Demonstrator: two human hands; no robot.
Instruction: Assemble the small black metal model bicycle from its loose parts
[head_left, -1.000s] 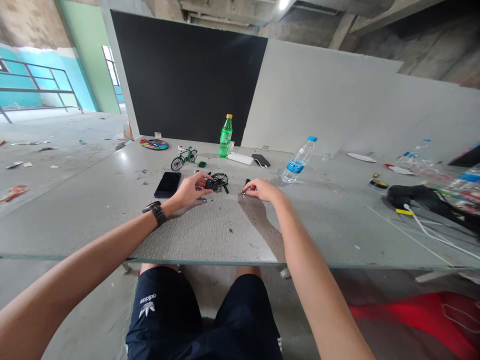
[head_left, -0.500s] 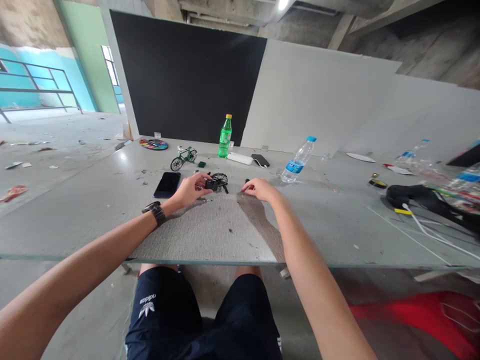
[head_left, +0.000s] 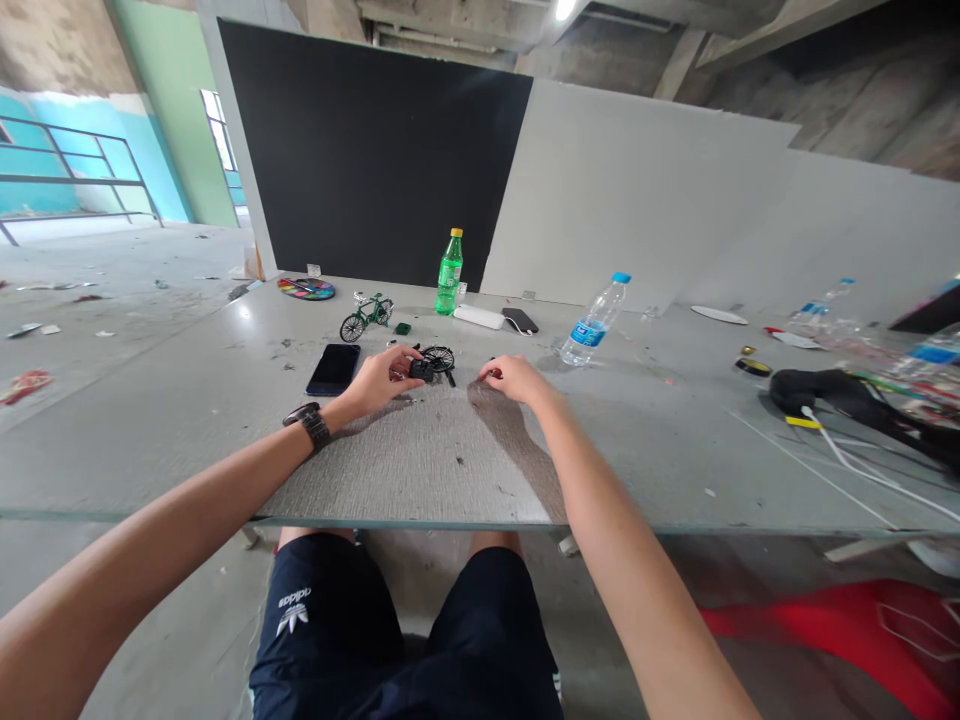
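Note:
My left hand (head_left: 381, 378), with a dark watch on its wrist, is closed on a black toy bicycle (head_left: 438, 360) lying on the grey table. Its spoked wheel points away from the fingers, and a blocky black part sits at the fingertips. To the right, my right hand (head_left: 511, 378) hovers low over the tabletop, thumb and fingers pinched together. Whatever is between them is too small to make out. A green toy bicycle (head_left: 366, 316) stands upright beyond my left hand, next to a small green piece (head_left: 403, 328).
A dark phone (head_left: 333, 370) lies left of my hand. Behind are a green bottle (head_left: 449, 275), a white power bank (head_left: 480, 317) cabled to another phone (head_left: 520, 320), and a colourful palette (head_left: 306, 289). A clear water bottle (head_left: 595, 322) stands right; black straps (head_left: 832, 395) and cables lie farther right.
My right hand has shifted slightly left, towards the black toy bicycle. My left hand keeps its hold in the same place.

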